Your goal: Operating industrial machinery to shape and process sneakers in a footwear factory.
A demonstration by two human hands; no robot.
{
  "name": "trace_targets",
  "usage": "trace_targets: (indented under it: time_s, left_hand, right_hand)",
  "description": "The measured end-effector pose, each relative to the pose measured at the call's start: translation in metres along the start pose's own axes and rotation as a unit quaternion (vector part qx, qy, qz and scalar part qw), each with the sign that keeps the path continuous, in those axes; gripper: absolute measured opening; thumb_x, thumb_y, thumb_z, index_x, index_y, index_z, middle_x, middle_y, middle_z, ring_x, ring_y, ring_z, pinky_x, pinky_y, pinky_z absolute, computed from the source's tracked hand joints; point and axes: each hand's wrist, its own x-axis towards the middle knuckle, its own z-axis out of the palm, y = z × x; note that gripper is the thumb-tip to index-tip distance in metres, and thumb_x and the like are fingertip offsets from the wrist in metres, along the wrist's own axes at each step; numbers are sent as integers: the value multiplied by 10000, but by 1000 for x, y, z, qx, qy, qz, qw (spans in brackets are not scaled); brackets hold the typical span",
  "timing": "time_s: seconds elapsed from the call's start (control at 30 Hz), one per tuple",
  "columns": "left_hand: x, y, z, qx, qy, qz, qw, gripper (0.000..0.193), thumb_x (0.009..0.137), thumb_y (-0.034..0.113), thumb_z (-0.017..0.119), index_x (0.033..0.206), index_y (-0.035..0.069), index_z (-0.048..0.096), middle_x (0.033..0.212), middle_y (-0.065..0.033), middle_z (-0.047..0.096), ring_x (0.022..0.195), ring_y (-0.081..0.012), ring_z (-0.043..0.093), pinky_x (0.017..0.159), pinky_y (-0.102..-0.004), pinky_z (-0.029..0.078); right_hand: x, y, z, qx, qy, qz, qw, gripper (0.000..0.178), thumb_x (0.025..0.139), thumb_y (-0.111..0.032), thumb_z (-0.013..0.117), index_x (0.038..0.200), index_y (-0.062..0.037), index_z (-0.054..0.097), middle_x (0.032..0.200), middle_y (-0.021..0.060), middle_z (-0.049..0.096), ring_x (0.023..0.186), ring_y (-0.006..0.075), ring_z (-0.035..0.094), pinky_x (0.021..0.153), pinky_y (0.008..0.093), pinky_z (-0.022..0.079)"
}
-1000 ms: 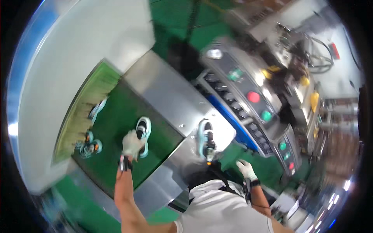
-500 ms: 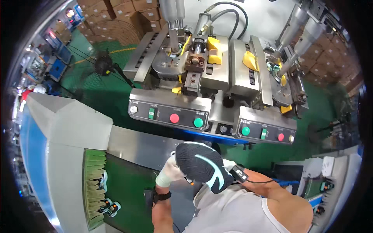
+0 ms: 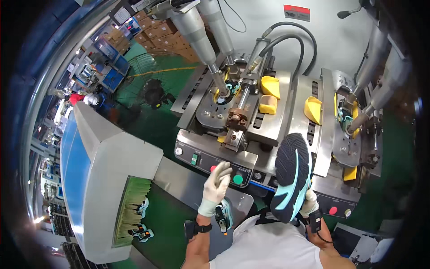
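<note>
The white-gloved fingers [image 3: 220, 172] of my left hand [image 3: 214, 192] stand open and slightly bent in front of the left control panel [image 3: 244, 171], over its red button; whether they touch it I cannot tell. My right hand [image 3: 309, 204], also gloved, grips a black and pale-blue shoe [image 3: 292, 172] near its heel, toe upward and sole turned to me; some of the fingers there are hidden behind it. Just beside my left wrist a matching shoe [image 3: 224, 217] sits on the steel counter [image 3: 174, 178], whose bare metal runs along a green belt [image 3: 172, 215]. At the belt's far left, more small shoes [image 3: 142, 233] lie against a green bristle curtain [image 3: 130, 210] under a pale grey hood [image 3: 105, 193].

Ahead of me is a two-station steel machine with yellow blocks [image 3: 270, 87], grey cylinders [image 3: 192, 36] and black hoses [image 3: 309, 33]. Beyond its left side I see a round fan [image 3: 152, 92], stacked cardboard boxes [image 3: 156, 36] and a green floor [image 3: 139, 51] with a yellow line.

A red-and-white plate [image 3: 296, 12] with tiny print is fixed to the white panel behind the hoses. Small pale captions mark the control panel above its buttons, and little light labels dot the boxes.
</note>
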Motion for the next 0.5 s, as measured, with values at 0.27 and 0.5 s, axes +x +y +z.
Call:
trace_targets:
  time_s: [0.27,0.5]
  left_hand:
    - [119,16,-24,92,41,106,989,569,953,54,527,1459,-38,283,1399,-219,465,1279,-288,497,1045,-349,428]
    - [244,-11,-39,87,25,54,994,826,841,38,697,1484,-40,184,1462,-271,363,1339,-328,424,1077,-375,407]
  right_hand:
    - [23,12,6,53,-26,-90,994,765,780,-312,798,1401,-44,440,1343,101,562,1180,282,578,1004,439,482]
    - [27,21,9,23,16,-79,996,683,834,-287,733,1396,-37,437,1311,130,577,1167,289,581,1021,439,470]
